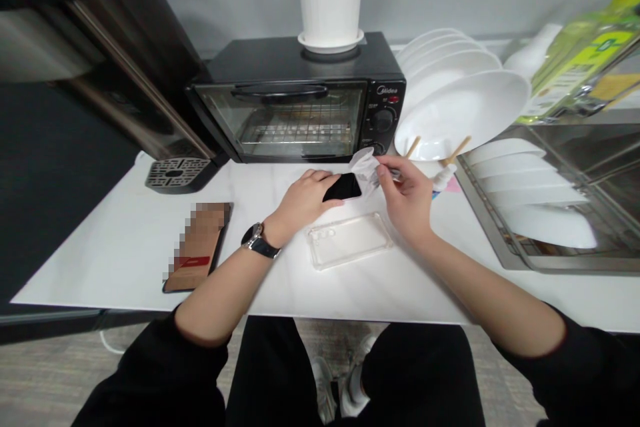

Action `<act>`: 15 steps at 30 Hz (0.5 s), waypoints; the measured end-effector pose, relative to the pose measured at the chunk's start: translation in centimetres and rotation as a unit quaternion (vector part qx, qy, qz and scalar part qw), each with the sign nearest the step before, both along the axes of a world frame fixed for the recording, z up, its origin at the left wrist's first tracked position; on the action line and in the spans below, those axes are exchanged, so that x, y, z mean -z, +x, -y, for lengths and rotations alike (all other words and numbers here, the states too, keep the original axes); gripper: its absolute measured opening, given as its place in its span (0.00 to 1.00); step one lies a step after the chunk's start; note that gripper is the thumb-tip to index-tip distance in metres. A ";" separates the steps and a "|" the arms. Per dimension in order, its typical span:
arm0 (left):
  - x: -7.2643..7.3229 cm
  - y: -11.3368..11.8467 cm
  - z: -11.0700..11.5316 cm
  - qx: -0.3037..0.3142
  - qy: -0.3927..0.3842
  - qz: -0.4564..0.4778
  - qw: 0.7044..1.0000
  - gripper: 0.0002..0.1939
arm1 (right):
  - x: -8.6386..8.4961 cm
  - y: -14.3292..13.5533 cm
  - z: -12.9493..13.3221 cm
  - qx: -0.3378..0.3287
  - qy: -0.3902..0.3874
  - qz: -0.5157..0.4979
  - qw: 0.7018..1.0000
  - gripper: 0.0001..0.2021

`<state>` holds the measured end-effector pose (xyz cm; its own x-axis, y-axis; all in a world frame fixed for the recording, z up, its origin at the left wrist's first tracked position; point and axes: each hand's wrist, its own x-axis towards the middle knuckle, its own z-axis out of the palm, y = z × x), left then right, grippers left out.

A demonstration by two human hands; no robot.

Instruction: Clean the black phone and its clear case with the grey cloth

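Observation:
My left hand [311, 199], with a watch [256, 240] on its wrist, grips a black-screened smartphone [345, 187] low over the counter, thumb and fingers on its left part. By the phone's right end, my right hand [407, 197] pinches a thin, crumpled, whitish sheet [367, 167]; whether it is tissue or plastic film I cannot make out. The sheet overlaps that end of the phone. Just in front of both hands, a clear phone case [349, 240] lies flat on the counter. Left of my left forearm rests another phone-shaped thing [200, 243], partly pixelated, with a dark edge.
Behind my hands stands a black toaster oven [295, 117] bearing a white pot [330, 0]. A dark drinks machine [165, 100] leans into view on the left. White plates [460, 110] stand in a rack on the right, beside a sink [510, 260] holding more dishes and a green bottle [575, 67].

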<state>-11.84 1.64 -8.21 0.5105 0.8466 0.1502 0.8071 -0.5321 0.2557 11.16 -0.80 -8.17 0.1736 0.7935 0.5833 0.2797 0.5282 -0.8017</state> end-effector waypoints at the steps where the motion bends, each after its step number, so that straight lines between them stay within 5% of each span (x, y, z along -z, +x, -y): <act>1: -0.2 0.0 0.0 -0.001 0.001 0.001 1.000 0.35 | 0.1 0.0 -0.1 -0.002 -0.004 -0.006 1.000 0.15; 5: -1.5 0.1 0.3 -0.014 -0.007 0.055 0.998 0.35 | 0.2 0.1 -0.3 0.010 0.009 -0.010 1.000 0.15; 9: -2.8 0.1 0.5 -0.035 -0.072 0.304 0.949 0.32 | -0.3 0.3 -0.3 0.049 0.087 -0.013 0.995 0.12; 11: -3.0 0.6 0.6 -0.044 -0.177 0.467 0.865 0.30 | -0.5 0.5 -0.3 0.063 0.124 -0.002 0.990 0.11; 15: -2.4 2.1 1.1 -0.032 -0.456 0.639 0.619 0.30 | -0.8 0.7 -0.2 0.057 0.145 0.052 0.986 0.11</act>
